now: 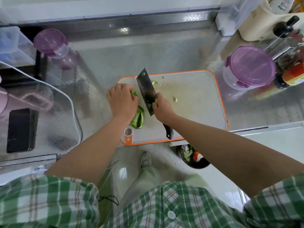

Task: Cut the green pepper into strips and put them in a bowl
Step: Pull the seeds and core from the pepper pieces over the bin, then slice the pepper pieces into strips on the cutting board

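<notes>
A green pepper (138, 118) lies at the left end of a white cutting board with an orange rim (197, 102). My left hand (121, 101) covers the pepper's far part with curled fingers and holds it down. My right hand (162, 107) grips a cleaver (146, 89) where blade meets handle; the dark handle end sticks out behind my wrist. The blade stands just right of my left hand's fingers. A small green piece (154, 82) and pale scraps (175, 99) lie on the board beyond the blade.
Two clear containers with purple lids stand at back left (49, 41) and at the right (250, 66). Bottles (289, 51) crowd the far right. A black phone (20, 130) lies on the left. A dark bin with scraps (194, 157) sits on the floor below the board.
</notes>
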The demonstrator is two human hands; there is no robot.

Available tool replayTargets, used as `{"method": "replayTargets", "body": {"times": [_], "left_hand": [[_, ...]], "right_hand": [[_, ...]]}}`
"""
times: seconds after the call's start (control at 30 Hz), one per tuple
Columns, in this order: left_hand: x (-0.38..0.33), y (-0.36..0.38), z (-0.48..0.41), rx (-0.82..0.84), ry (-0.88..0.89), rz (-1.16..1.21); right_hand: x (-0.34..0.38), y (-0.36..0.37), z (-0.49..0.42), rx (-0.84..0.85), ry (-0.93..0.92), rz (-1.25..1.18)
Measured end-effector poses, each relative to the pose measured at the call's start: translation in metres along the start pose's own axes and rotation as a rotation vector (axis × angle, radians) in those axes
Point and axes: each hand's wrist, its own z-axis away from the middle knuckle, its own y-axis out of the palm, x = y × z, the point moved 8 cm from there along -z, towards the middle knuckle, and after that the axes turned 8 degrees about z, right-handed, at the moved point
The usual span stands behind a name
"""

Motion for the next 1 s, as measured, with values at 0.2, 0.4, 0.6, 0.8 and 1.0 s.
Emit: {"method": "replayTargets", "body": {"times": [0.2, 0.4, 0.6, 0.8, 1.0], "left_hand": [[0.002, 0.006, 0.002, 0.016, 0.032, 0.025], [0.001, 0.007, 0.005, 0.024, 0.052, -0.003], [0.004, 0.007, 0.003, 0.031, 0.035, 0.029], [0.004, 0.006, 0.003, 0.040, 0.030, 0.018], [0.006, 0.007, 0.005, 0.048, 0.037, -0.003]], "right_hand": [[-0.043, -0.029, 0.007, -0.139, 0.143, -0.013], [0.002, -0.009, 0.005, -0.091, -0.030, -0.004], [-0.025, -0.009, 0.008, -0.108, 0.123, -0.007], [-0.023, -0.019, 0.005, -0.147, 0.090, -0.005], [-0.012, 0.002, 0.002, -0.060, 0.077, 0.005]]}}
